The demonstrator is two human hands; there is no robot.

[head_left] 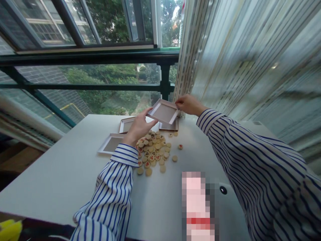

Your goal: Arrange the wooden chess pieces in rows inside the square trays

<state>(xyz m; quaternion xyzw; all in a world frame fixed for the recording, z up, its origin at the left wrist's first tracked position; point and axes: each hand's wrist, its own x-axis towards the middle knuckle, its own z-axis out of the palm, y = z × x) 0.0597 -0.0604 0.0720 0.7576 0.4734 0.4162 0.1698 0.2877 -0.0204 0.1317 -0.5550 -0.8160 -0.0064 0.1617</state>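
Observation:
Between my two hands a shallow white cardboard box tray (pixel 164 112) is held up, tilted, its hollow side facing me. My left hand (pixel 140 126) grips its left edge, thumb below and fingers above. At its upper right corner, my right hand (pixel 188 104) pinches the rim. Beneath and in front of it lies a heap of round wooden Chinese chess pieces (pixel 152 152), some showing red or black characters. A few pieces lie apart to the right, among them a red-marked piece (pixel 180 147). Another open box part (pixel 172 126) rests on the table just behind the held tray.
Two more open box parts lie left of the heap: a nearer white one (pixel 111 144) and a farther one (pixel 126 125). A blurred-out object (pixel 197 204) is on the white table (pixel 67 170) at front. Green railing (pixel 100 59) and a striped curtain (pixel 225 50) border the table.

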